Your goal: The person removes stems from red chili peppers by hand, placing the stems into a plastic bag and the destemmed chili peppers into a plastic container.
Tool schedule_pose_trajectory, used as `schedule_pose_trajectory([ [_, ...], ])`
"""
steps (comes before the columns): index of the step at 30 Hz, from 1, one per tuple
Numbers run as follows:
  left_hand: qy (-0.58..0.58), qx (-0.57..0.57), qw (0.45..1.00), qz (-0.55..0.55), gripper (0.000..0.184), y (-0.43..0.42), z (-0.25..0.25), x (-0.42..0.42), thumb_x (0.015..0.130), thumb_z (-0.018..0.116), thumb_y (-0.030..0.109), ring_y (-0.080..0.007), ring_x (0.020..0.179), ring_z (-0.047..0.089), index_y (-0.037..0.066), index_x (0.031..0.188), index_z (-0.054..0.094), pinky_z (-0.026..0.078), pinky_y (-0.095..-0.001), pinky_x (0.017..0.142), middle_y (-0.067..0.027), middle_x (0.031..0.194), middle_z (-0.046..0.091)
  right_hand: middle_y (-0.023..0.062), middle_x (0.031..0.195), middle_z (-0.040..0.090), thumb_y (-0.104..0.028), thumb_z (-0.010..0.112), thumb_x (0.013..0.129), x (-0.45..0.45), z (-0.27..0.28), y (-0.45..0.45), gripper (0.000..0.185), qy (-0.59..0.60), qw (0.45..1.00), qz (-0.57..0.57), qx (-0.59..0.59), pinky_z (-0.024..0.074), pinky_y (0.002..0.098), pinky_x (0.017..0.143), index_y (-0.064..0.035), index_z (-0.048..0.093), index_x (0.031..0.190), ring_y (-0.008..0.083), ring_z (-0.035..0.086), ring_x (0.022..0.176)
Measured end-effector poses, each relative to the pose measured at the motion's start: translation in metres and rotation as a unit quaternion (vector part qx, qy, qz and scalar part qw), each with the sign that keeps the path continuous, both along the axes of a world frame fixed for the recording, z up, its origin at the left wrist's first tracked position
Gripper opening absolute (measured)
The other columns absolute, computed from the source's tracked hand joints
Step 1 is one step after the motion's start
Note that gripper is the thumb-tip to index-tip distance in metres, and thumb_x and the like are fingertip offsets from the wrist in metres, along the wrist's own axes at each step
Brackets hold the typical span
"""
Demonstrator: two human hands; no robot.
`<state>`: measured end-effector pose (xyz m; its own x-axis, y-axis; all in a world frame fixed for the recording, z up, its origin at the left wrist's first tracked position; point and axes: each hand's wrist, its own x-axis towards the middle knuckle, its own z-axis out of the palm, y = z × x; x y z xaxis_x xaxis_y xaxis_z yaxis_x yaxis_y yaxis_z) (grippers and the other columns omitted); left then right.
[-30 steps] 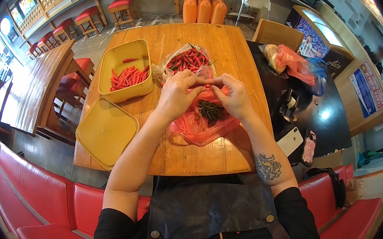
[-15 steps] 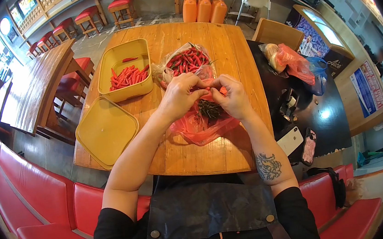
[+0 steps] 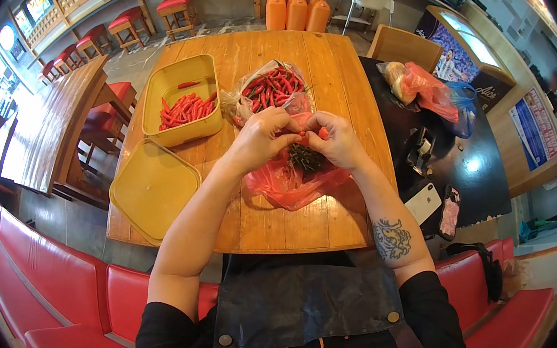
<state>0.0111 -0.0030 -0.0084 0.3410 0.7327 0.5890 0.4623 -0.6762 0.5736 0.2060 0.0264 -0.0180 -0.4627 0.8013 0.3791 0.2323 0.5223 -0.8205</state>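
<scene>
My left hand (image 3: 263, 138) and my right hand (image 3: 336, 143) meet over the middle of the table, fingertips pinched close together. Between them shows a bit of a red chili pepper (image 3: 301, 133), mostly covered by my fingers. Just below lies a heap of green chili stems (image 3: 305, 158) on a red plastic bag (image 3: 280, 190). Beyond my hands, a clear plastic bag (image 3: 237, 102) lies open, full of red chilies (image 3: 275, 87). To the left, a yellow tub (image 3: 184, 137) contains a pile of red chilies (image 3: 185, 110), one apart from the rest.
The tub's yellow lid (image 3: 156, 191) lies on the wooden table (image 3: 327, 55), by its left edge. On the black table (image 3: 474, 185) at the right are a white phone (image 3: 422, 204), a pink-patterned case (image 3: 450, 213) and plastic bags (image 3: 428, 92). Red bench seats (image 3: 67, 275) stand near me.
My fingertips have shifted slightly, and more red shows at my right fingers. The tub, lid and bags stay where they were.
</scene>
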Motion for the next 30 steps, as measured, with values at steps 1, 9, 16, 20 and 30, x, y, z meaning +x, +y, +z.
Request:
schedule_pose_trajectory([
  [1, -0.011, -0.027, 1.000, -0.007, 0.013, 0.0007, -0.0003, -0.0014, 0.075, 0.073, 0.007, -0.0215, 0.075, 0.061, 0.001, 0.082, 0.064, 0.047, -0.0326, 0.066, -0.0094, 0.080, 0.063, 0.0106, 0.075, 0.063, -0.010, 0.065, 0.076, 0.0006, -0.0011, 0.0007, 0.009, 0.000, 1.000, 0.000, 0.000, 0.0465, 0.0350, 0.065, -0.0012, 0.063, 0.080, 0.0245, 0.059, 0.070],
  [9, -0.060, -0.111, 0.992, 0.027, 0.015, -0.0026, 0.0018, 0.0016, 0.075, 0.073, 0.009, -0.0250, 0.072, 0.063, 0.000, 0.086, 0.066, 0.048, -0.0340, 0.066, -0.0144, 0.078, 0.065, 0.0060, 0.074, 0.059, -0.011, 0.067, 0.075, 0.0005, -0.0021, 0.0033, 0.008, -0.078, 0.980, -0.030, 0.178, 0.0394, 0.0385, 0.087, -0.0067, 0.061, 0.078, 0.0234, 0.057, 0.077],
  [16, -0.058, -0.116, 0.991, 0.041, 0.018, -0.0019, -0.0010, 0.0015, 0.077, 0.072, 0.013, -0.0252, 0.070, 0.064, 0.000, 0.086, 0.067, 0.049, -0.0343, 0.065, -0.0146, 0.076, 0.065, 0.0042, 0.073, 0.057, -0.013, 0.068, 0.074, -0.0018, -0.0046, 0.0010, 0.010, -0.115, 0.957, -0.068, 0.256, 0.0323, 0.0489, 0.097, -0.0097, 0.060, 0.079, 0.0234, 0.056, 0.080],
  [20, -0.041, -0.166, 0.983, 0.069, 0.017, -0.0029, 0.0019, 0.0020, 0.078, 0.072, 0.013, -0.0134, 0.073, 0.064, 0.001, 0.089, 0.069, 0.050, -0.0285, 0.067, -0.0078, 0.082, 0.069, 0.0035, 0.074, 0.057, -0.013, 0.068, 0.074, -0.0012, -0.0046, 0.0016, 0.010, -0.124, 0.954, -0.067, 0.263, 0.0309, 0.0503, 0.100, -0.0101, 0.060, 0.079, 0.0228, 0.056, 0.081],
  [30, -0.021, -0.158, 0.983, 0.087, 0.016, -0.0040, 0.0007, 0.0050, 0.077, 0.072, 0.013, -0.0148, 0.072, 0.064, 0.000, 0.087, 0.068, 0.050, -0.0295, 0.067, -0.0097, 0.080, 0.068, 0.0034, 0.075, 0.058, -0.011, 0.067, 0.073, 0.0000, -0.0070, 0.0053, 0.010, -0.117, 0.960, -0.044, 0.251, 0.0301, 0.0517, 0.101, -0.0097, 0.060, 0.080, 0.0226, 0.057, 0.081],
])
